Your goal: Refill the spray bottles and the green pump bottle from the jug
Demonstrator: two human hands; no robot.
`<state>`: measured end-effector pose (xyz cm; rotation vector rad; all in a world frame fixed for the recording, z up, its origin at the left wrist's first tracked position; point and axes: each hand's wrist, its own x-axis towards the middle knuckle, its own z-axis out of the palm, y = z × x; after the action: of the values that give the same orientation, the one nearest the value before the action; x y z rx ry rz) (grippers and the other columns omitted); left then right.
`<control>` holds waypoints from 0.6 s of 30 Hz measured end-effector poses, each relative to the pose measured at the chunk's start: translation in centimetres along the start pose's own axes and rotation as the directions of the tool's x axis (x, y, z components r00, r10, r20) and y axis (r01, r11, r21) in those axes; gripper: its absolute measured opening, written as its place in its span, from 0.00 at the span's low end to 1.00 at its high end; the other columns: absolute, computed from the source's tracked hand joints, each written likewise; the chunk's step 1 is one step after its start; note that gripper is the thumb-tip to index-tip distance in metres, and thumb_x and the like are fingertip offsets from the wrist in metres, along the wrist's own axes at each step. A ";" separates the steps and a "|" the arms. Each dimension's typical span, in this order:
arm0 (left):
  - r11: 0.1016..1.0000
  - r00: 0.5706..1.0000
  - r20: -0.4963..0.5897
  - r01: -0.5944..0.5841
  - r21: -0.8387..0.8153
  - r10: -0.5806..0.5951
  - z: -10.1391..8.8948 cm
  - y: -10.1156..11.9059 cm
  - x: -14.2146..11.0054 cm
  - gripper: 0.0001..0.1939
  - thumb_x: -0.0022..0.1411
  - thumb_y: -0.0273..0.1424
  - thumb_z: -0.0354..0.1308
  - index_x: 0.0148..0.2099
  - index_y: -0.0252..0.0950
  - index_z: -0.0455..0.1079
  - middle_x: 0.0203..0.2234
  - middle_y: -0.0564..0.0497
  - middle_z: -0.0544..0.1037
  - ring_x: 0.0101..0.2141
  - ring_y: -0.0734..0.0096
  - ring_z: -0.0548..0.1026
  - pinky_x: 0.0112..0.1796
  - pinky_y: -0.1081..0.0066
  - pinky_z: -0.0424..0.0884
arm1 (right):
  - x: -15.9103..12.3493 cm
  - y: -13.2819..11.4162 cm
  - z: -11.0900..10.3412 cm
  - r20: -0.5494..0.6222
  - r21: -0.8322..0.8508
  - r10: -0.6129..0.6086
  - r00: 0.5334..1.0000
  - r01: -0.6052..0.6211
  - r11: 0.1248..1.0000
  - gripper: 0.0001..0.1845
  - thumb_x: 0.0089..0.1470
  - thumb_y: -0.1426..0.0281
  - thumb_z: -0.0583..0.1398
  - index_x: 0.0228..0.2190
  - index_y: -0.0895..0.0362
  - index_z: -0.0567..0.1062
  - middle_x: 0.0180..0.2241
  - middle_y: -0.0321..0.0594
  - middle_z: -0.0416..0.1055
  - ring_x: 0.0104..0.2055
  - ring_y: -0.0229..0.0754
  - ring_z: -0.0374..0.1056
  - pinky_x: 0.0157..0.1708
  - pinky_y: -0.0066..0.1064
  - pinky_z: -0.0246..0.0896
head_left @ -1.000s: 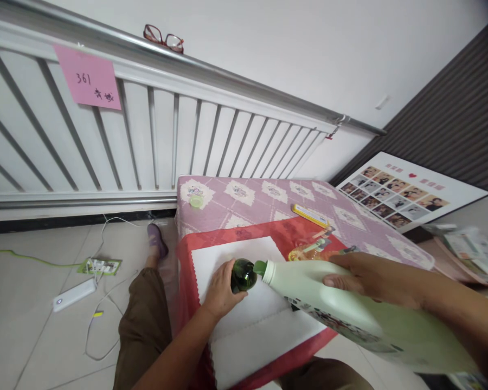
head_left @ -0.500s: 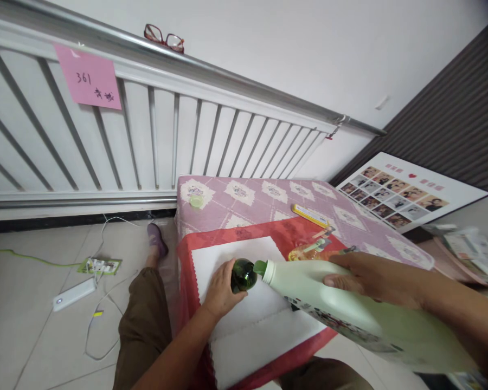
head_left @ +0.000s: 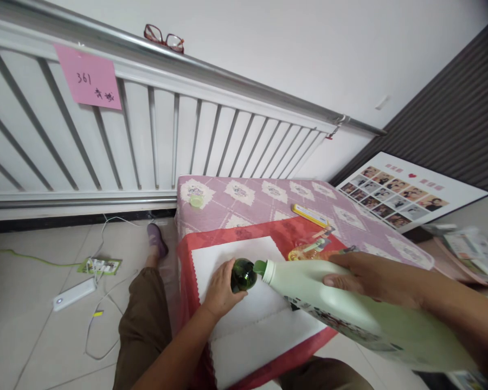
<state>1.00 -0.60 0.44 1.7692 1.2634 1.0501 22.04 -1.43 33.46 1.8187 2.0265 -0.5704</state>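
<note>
My left hand (head_left: 220, 290) is wrapped round a dark green, shiny, rounded vessel (head_left: 243, 275) over the white sheet (head_left: 264, 319); its lower part is hidden by its own top. My right hand (head_left: 358, 276) grips a large pale green jug (head_left: 329, 295), tilted far over with its neck toward the left. The jug's green spout (head_left: 261, 267) is at the right edge of the dark green vessel. Whether liquid flows between them I cannot tell. A pale green cap (head_left: 196, 201) lies on the patterned tablecloth (head_left: 264, 208), at the far left.
A red cloth (head_left: 187, 260) lies under the sheet. Behind the jug are a yellow packet (head_left: 310, 215) and a clear amber item (head_left: 305, 252). A white radiator (head_left: 154, 135) stands behind the table. Cables and a white power bank-like box (head_left: 74, 294) lie on the floor.
</note>
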 end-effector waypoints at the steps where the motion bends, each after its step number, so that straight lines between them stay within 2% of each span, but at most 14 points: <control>1: 1.000 1.000 -0.002 -0.002 0.000 0.002 0.0 0.0 0.0 0.49 0.45 0.29 0.68 0.67 0.38 0.50 0.61 0.39 0.65 0.61 0.49 0.63 0.61 0.49 0.59 | 0.0 0.0 0.0 0.030 0.009 0.000 1.000 0.000 1.000 0.29 0.54 0.42 0.51 0.34 0.53 0.75 0.35 0.44 0.78 0.38 0.51 0.73 0.38 0.38 0.66; 3: 1.000 1.000 -0.006 -0.007 -0.001 0.007 0.1 -0.1 0.0 0.49 0.45 0.29 0.68 0.67 0.39 0.50 0.61 0.40 0.65 0.61 0.49 0.63 0.61 0.49 0.59 | 0.0 0.1 0.1 0.093 0.051 -0.011 0.996 0.006 0.999 0.29 0.55 0.43 0.51 0.35 0.54 0.74 0.36 0.45 0.77 0.39 0.52 0.73 0.39 0.40 0.65; 10: 1.000 1.000 -0.010 -0.016 0.003 0.016 0.1 -0.2 0.1 0.49 0.45 0.29 0.68 0.67 0.39 0.50 0.61 0.40 0.65 0.61 0.50 0.63 0.61 0.49 0.59 | 0.2 0.2 -0.1 0.120 0.045 -0.003 0.993 -0.003 0.999 0.30 0.55 0.42 0.50 0.36 0.54 0.73 0.38 0.47 0.76 0.40 0.54 0.72 0.40 0.41 0.64; 18: 1.000 1.000 -0.017 -0.014 0.005 0.014 0.2 -0.4 0.0 0.49 0.45 0.28 0.68 0.67 0.39 0.50 0.61 0.40 0.65 0.60 0.49 0.64 0.61 0.48 0.60 | 0.3 0.6 0.0 0.093 0.079 0.003 0.996 -0.010 0.997 0.28 0.53 0.42 0.52 0.35 0.53 0.75 0.37 0.46 0.77 0.39 0.54 0.73 0.39 0.41 0.64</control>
<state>1.07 -0.51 0.03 1.7784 1.2674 1.0728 22.61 -1.17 33.28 1.8078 1.9622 -0.7296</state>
